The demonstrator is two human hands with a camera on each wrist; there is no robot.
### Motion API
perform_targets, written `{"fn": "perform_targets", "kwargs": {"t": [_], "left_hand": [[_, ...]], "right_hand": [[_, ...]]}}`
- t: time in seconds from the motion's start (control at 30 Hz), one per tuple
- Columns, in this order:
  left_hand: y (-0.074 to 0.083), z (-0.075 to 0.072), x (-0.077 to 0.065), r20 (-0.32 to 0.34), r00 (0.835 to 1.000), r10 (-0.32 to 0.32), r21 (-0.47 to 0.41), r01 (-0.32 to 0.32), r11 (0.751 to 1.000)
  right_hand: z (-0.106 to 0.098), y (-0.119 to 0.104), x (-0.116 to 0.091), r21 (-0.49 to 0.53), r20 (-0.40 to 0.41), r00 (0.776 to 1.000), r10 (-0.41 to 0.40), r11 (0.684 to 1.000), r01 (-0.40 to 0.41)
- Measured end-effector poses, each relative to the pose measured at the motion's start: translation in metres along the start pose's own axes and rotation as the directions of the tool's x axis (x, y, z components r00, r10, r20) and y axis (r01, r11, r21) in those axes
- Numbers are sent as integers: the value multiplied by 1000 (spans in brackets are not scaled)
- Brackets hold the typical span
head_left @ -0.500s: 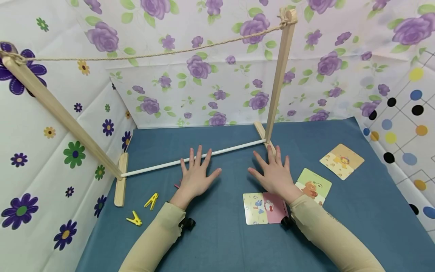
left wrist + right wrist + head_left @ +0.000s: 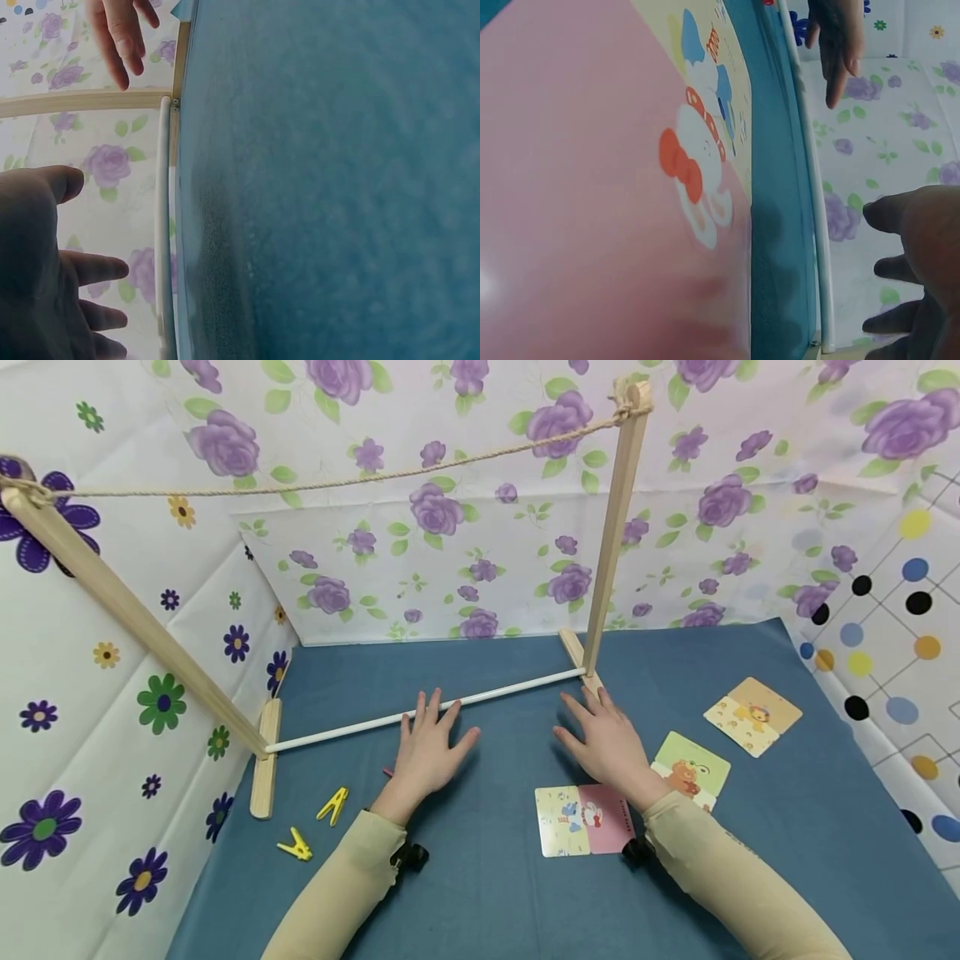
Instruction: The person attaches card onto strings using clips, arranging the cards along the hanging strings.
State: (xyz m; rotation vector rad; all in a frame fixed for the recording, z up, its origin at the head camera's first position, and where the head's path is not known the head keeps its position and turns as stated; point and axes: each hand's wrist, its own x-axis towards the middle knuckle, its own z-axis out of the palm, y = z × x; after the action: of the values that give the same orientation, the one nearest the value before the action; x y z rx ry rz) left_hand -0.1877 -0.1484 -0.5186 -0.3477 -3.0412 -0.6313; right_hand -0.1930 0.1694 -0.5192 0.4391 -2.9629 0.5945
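Note:
My left hand (image 2: 427,752) hovers palm down over the blue cloth, fingers spread and holding nothing. Its fingertips overlap the white rod (image 2: 345,727) in the head view. To the right, my right hand (image 2: 609,745) is also spread with nothing in it, its fingertips near the foot of the right wooden post (image 2: 617,527). A pink and yellow rabbit card (image 2: 585,821) lies just below that hand. Beside its wrist is a green bear card (image 2: 693,768), partly covered by the arm. A small pink piece (image 2: 388,772) peeks out by my left wrist, mostly hidden.
Two yellow clothespins (image 2: 332,806) lie left of my left arm. A twine line (image 2: 337,485) runs between the tops of the right post and the left wooden post (image 2: 135,618). An orange and yellow card (image 2: 753,717) lies at the right. Patterned sheets wall the back and sides.
Both hands have relaxed slightly, their fingers less widely spread and a little lowered. The right fingertips have drawn back a bit. The clothespins, cards and frame stay in place.

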Motion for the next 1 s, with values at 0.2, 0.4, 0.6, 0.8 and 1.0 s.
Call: {"fn": "perform_targets", "kwargs": {"t": [0.2,0.4,0.6,0.8,1.0], "left_hand": [[0,-2,-1,-52,999,12,-44,-14,999],[0,-4,-2,-94,995,17,-111,-28,993],[2,-7,-7,-107,994,-33,-264,3,965],[1,-8,-10,-124,989,-82,-379,29,925],[-3,-10,-12,-141,983,-118,-467,39,884]], "right_hand": [[-2,0,0,123,-12,999,-32,992,33],[-3,-1,-2,247,-8,999,-36,968,37],[-5,-1,0,352,-47,998,-45,934,58],[-6,1,1,438,-98,995,-36,896,76],[-6,4,2,489,-122,992,11,871,50]]}}
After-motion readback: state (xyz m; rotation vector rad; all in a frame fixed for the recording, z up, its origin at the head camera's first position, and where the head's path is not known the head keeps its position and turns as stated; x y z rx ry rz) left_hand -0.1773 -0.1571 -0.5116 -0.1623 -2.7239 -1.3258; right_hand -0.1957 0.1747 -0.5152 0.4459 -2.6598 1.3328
